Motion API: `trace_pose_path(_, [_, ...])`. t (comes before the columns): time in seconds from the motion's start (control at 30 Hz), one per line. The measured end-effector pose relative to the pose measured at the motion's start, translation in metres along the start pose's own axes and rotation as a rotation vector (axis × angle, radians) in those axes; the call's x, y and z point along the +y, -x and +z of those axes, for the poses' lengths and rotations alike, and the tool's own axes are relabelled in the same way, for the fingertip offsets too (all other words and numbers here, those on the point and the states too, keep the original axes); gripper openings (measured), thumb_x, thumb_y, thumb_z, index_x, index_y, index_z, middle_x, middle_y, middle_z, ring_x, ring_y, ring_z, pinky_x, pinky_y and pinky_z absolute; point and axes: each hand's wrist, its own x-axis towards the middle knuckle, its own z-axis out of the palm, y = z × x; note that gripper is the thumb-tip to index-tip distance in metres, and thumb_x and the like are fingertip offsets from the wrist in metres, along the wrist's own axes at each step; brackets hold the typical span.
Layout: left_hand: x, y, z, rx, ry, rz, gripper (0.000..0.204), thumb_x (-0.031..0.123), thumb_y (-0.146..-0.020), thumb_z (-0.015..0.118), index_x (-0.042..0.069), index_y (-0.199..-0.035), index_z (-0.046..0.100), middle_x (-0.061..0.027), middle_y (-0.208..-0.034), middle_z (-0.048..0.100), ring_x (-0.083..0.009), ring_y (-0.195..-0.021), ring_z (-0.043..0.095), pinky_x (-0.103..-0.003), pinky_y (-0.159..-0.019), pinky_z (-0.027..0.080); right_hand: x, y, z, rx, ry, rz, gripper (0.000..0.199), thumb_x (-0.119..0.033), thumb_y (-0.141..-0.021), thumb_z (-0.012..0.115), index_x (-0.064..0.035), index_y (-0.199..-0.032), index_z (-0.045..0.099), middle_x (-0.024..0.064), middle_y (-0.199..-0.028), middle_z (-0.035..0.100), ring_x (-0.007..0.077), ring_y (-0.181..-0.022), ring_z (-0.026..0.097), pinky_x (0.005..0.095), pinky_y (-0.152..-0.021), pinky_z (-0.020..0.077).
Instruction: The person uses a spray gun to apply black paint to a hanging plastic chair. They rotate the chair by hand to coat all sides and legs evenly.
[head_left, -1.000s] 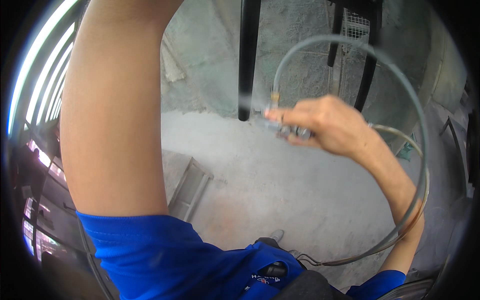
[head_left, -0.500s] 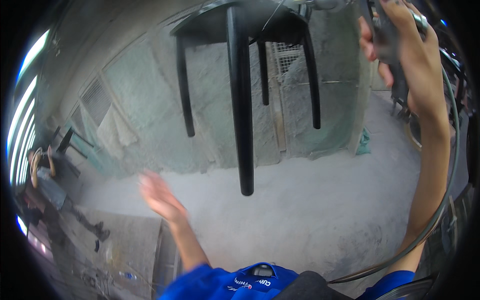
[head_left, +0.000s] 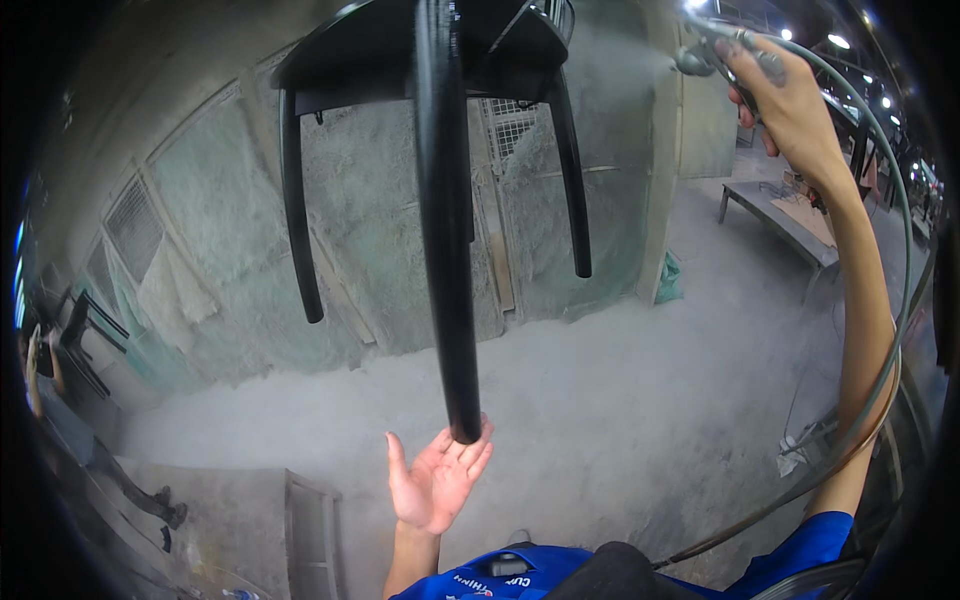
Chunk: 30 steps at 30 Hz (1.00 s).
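Note:
A black chair (head_left: 370, 60) hangs in front of me, its legs pointing down and its top cut off by the upper edge. My left hand (head_left: 438, 487) is palm up with the fingers stretched out, at the lower end of the nearest chair leg (head_left: 447, 250). The fingertips lie behind that end and seem to touch it. High on the right, my right hand (head_left: 790, 105) is closed round a spray gun (head_left: 700, 60). Its nozzle points left toward the chair, and pale mist hangs between them. The hand partly hides the gun's handle.
A hose (head_left: 905, 250) loops down beside my right arm. Behind the chair stands a dusty wall (head_left: 370, 210) with mesh panels. A low bench (head_left: 770, 215) is at the right. Far left, another person (head_left: 75, 430) stands by another dark chair (head_left: 85, 335).
My left hand has moved right to the leg's end. My view has shifted, and the chair appears larger and farther left. The spray gun now shows in profile, with mist at its nozzle.

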Motion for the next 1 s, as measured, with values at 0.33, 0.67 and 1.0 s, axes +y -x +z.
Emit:
trace_pose_path(0.33, [-0.056, -0.028, 0.02, -0.168, 0.102, -0.149, 0.116, 0.084, -0.095, 0.028, -0.014, -0.157, 0.018, -0.0264, -0.166, 0.023, -0.0365, -0.157, 0.017, -0.047, -0.129, 0.017, -0.1, -0.016, -0.067, -0.177, 0.314, -1.076, 0.038, -0.029, -0.102, 0.063, -0.0035, -0.129, 0.068, 0.0035, -0.076, 0.07, 0.0081, -0.056, 0.061, 0.0235, -0.045, 0.0458])
trace_pose_path(0.67, [0.055, -0.124, -0.184, 0.408, 0.678, 0.098, 0.098, 0.075, -0.1, 0.029, 0.007, -0.165, 0.002, -0.0288, -0.168, 0.017, -0.046, -0.156, 0.017, -0.064, -0.126, 0.015, -0.166, 0.093, 0.013, -1.092, 0.298, -0.156, 0.032, -0.025, -0.092, 0.073, -0.0046, -0.117, 0.076, 0.0092, -0.077, 0.076, 0.0141, -0.061, 0.069, 0.0305, -0.054, 0.0549])
trace_pose_path(1.0, [0.154, -0.065, -0.164, -0.057, 0.69, 0.161, 0.101, 0.069, -0.102, 0.036, -0.008, -0.16, 0.009, -0.0299, -0.168, 0.011, -0.044, -0.157, 0.009, -0.061, -0.128, 0.01, -0.197, 0.056, 0.092, -0.505, 0.77, -0.574, 0.034, -0.023, -0.095, 0.07, -0.0134, -0.128, 0.072, 0.0094, -0.084, 0.076, 0.0193, -0.064, 0.07, 0.0353, -0.064, 0.0593])
